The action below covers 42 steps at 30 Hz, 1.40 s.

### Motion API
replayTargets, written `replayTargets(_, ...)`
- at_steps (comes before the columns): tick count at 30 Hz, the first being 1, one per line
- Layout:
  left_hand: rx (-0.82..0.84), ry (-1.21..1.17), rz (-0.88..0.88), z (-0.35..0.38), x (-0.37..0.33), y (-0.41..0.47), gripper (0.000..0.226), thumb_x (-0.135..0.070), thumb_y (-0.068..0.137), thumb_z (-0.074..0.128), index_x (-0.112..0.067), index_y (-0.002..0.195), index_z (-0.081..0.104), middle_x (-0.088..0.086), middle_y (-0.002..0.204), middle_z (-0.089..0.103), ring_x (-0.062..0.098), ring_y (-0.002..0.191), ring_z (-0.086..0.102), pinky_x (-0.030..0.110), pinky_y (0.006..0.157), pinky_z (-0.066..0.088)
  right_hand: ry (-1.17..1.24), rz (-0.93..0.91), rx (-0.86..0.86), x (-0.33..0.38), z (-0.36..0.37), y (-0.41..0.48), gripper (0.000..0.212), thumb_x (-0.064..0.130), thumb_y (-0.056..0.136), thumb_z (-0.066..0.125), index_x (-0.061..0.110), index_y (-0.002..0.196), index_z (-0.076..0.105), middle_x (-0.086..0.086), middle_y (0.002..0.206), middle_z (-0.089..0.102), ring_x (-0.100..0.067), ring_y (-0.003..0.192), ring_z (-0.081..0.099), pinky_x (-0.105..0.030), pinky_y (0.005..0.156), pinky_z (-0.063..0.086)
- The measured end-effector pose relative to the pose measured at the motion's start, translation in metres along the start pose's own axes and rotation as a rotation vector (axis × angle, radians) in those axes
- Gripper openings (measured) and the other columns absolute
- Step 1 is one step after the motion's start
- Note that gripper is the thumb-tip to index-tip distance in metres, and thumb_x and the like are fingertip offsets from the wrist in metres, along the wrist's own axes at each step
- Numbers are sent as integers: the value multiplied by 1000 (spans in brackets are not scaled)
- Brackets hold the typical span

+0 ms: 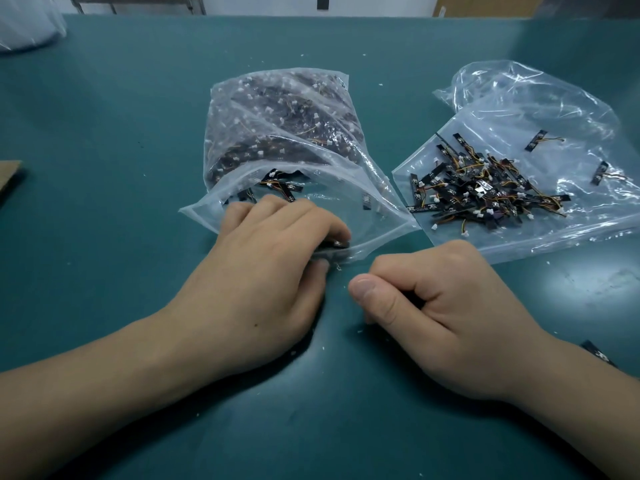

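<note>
At the middle of the worktop [104, 133], a clear plastic bag [277, 109] bulges with small black wired strips [280, 185]. The left hand [270, 271] has its fingers inside the bag's open mouth and pinches its near lip against the thumb. The right hand [446, 313] rests beside it, curled in a fist; whether it holds anything I cannot tell. Toward the right edge, a second bag [554, 98] carries a loose pile of strips [485, 192].
</note>
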<state>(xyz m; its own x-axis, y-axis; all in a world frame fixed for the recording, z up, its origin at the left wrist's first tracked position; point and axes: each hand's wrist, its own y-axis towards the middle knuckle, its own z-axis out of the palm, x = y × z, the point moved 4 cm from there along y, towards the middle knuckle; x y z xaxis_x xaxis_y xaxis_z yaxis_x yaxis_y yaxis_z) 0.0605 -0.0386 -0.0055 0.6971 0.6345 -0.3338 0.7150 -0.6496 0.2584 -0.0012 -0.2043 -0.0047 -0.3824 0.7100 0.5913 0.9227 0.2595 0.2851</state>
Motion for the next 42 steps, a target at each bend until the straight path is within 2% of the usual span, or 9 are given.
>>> replayTargets(4, -54, -1, -38, 1, 3, 1, 28, -22, 88, 54, -36, 111, 64, -20, 98, 59, 11, 96, 49, 28, 88, 25, -5, 4, -24, 0, 0, 0, 53, 46, 103, 46, 11, 64, 56, -1, 52, 44, -21, 51, 45, -43, 53, 39)
replayTargets(8, -43, -16, -13, 3, 3, 1, 22, -26, 92, 53, -37, 102, 69, -16, 94, 57, 17, 92, 51, 39, 86, 36, 20, 5, -71, 0, -2, 0, 46, 41, 102, 50, 13, 66, 57, 2, 53, 42, -19, 51, 44, -39, 53, 39)
replayTargets(16, -217, -169, 46, -4, 0, 0, 14, -23, 96, 58, -35, 99, 62, -18, 99, 57, 13, 99, 50, 38, 91, 35, 223, 107, -106, -4, -2, 1, 15, 44, 95, 61, 30, 99, 60, 6, 56, 57, -16, 48, 50, -23, 52, 39)
replayTargets(19, -256, -227, 145, -7, -4, -3, 13, -29, 96, 59, -34, 108, 59, -20, 96, 59, 3, 97, 52, 27, 91, 36, 240, 109, -110, -5, -1, 1, 16, 42, 95, 67, 30, 95, 56, 11, 56, 58, -14, 46, 48, -20, 50, 38)
replayTargets(24, -248, -418, 185, -12, -6, -4, 18, -26, 96, 61, -29, 112, 55, -17, 91, 61, 7, 84, 57, 13, 79, 43, 209, 63, -64, -1, -1, 2, 12, 45, 99, 58, 34, 94, 58, 8, 62, 63, -16, 52, 57, -25, 51, 43)
replayTargets(27, -214, -475, 148, -13, -4, -2, 13, -32, 97, 61, -27, 108, 60, -17, 90, 61, 9, 81, 58, 15, 74, 45, 238, 37, -98, 0, -4, 1, 16, 35, 102, 59, 28, 88, 58, 6, 60, 60, -10, 50, 53, -16, 53, 39)
replayTargets(35, -235, -527, 58, -13, 0, -1, 6, -24, 94, 67, -25, 89, 66, -9, 77, 62, 15, 67, 56, 25, 59, 44, 418, 110, -184, -5, -8, 0, 15, 39, 95, 60, 24, 91, 63, -8, 62, 60, -13, 47, 47, -22, 47, 38)
replayTargets(37, -219, -527, 61, -13, -1, 0, 7, -25, 94, 67, -25, 87, 66, -9, 75, 61, 14, 64, 56, 22, 58, 44, 413, 117, -187, -5, -8, 1, 13, 39, 93, 62, 27, 93, 63, -10, 63, 60, -19, 48, 48, -25, 46, 39)
replayTargets(42, -220, -527, 81, -14, -2, -2, 9, -30, 94, 65, -25, 87, 67, -12, 75, 61, 9, 63, 55, 14, 59, 41, 385, 98, -155, -5, -6, 0, 10, 38, 97, 58, 30, 91, 59, 2, 60, 64, -9, 45, 49, -16, 47, 38)
